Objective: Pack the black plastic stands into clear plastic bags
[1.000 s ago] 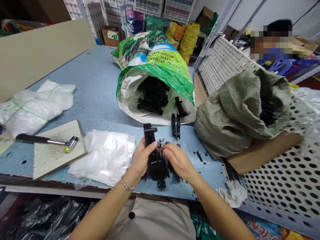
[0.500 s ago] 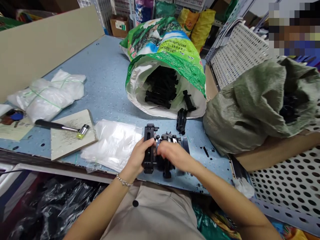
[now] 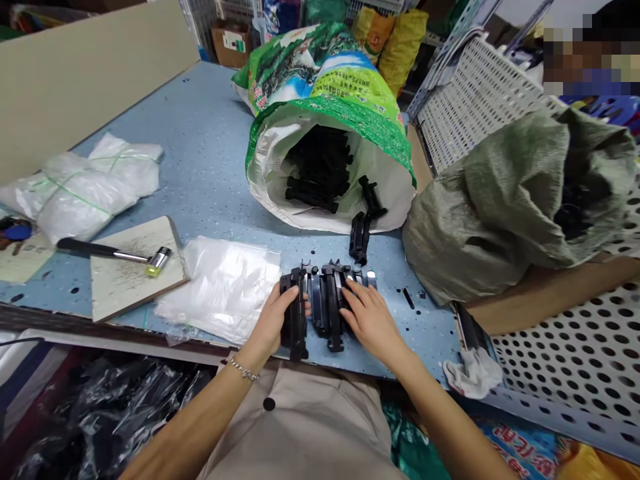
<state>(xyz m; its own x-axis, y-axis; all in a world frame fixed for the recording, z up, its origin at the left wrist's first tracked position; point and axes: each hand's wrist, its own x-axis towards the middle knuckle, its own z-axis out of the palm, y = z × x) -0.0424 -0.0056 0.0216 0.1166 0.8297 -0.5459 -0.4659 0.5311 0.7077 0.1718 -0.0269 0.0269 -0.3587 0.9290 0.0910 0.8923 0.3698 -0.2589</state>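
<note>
A row of black plastic parts (image 3: 327, 303) lies at the near edge of the blue table (image 3: 200, 173). My left hand (image 3: 273, 320) is wrapped round the leftmost black part (image 3: 295, 320), which lies flat beside the row. My right hand (image 3: 367, 317) rests on the row's right side, fingers stretched over the parts. A green and white sack (image 3: 325, 113) full of the same black parts lies open just behind. Two loose black parts (image 3: 361, 230) sit at its mouth.
A stack of clear plastic bags (image 3: 223, 287) lies left of my hands. Further left a small hammer (image 3: 115, 253) rests on a board (image 3: 130, 277). A grey-green sack (image 3: 505, 200) sits at the right in a perforated white basket (image 3: 565, 360). Another person is at the far right.
My left hand has laid the upright black part down flat next to the row. My right hand has flattened onto the row. The view has shifted slightly.
</note>
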